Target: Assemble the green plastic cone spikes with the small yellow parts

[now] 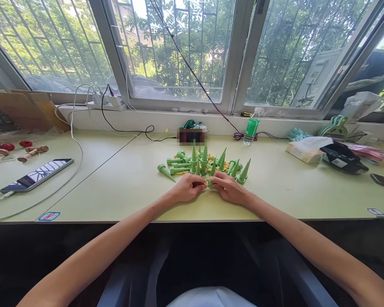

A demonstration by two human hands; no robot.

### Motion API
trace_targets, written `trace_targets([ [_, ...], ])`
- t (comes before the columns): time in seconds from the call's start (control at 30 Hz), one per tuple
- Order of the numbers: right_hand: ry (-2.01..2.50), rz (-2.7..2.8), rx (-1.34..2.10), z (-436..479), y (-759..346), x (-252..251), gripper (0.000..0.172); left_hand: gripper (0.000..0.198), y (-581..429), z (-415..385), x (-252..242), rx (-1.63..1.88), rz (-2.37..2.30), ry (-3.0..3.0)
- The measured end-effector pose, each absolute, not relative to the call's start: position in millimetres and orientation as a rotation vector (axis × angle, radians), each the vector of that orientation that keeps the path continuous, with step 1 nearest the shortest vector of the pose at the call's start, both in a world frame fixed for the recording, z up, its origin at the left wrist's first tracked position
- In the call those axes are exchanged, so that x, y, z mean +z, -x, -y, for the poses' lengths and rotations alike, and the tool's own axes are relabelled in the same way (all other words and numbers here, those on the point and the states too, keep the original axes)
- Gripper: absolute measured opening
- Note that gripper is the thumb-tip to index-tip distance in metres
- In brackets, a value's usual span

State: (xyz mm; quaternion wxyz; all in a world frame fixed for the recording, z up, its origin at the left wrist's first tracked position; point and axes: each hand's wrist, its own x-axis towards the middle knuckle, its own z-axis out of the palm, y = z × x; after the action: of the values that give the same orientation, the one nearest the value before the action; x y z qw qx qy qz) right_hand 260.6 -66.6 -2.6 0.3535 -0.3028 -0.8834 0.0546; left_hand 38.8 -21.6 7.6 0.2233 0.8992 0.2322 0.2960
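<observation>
The pale counter [121,187] in front of you carries a cluster of green cones [205,164] at its middle, just beyond your fingers. Some stand upright on their wide ends and others lie on their sides. They look like hollow moulded plastic, so judge them light, stiff and a little slick. They are likely to tip or roll at a nudge, and each is best taken round its wide base rather than by the narrow tip.

Your left hand [187,187] and your right hand [230,189] rest on the counter at the near edge of the cluster, knuckles up and fingers curled in until the fingertips meet. Between them both hands pinch one small green piece [209,182]. Most of it is hidden by your fingers, so its shape is unclear.

Tiny yellow bits [225,166] lie scattered among the cones, small enough to need a fingertip pinch.
</observation>
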Motion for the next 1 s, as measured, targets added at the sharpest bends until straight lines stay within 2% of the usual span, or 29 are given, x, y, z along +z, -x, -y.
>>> trace_targets([
  [0.13, 0.739, 2.283, 0.076, 65.8, -261.8, -3.5, 0.03, 0.027, -38.2, 22.3, 8.9, 0.766, -0.67, -2.381],
  [0.33, 0.731, 2.288, 0.146, 65.4, -261.6, -3.0, 0.031, 0.03, -40.6, 23.2, 8.3, 0.877, -0.64, -2.475],
  [0.6, 0.874, 2.23, 0.172, 62.9, -261.2, -8.2, 0.014, 0.026, -39.2, 23.8, 5.2, 0.912, -0.542, -2.73],
  [0.87, 0.959, 2.135, 0.269, 64.3, -258.0, -3.7, 0.011, 0.026, -39.7, 25.5, 3.1, 0.926, -0.546, -2.818],
  [1.0, 0.962, 2.059, 0.444, 65.1, -258.6, -3.7, 0.011, 0.026, -41.1, 28.4, 5.9, 0.945, -0.604, -2.808],
])
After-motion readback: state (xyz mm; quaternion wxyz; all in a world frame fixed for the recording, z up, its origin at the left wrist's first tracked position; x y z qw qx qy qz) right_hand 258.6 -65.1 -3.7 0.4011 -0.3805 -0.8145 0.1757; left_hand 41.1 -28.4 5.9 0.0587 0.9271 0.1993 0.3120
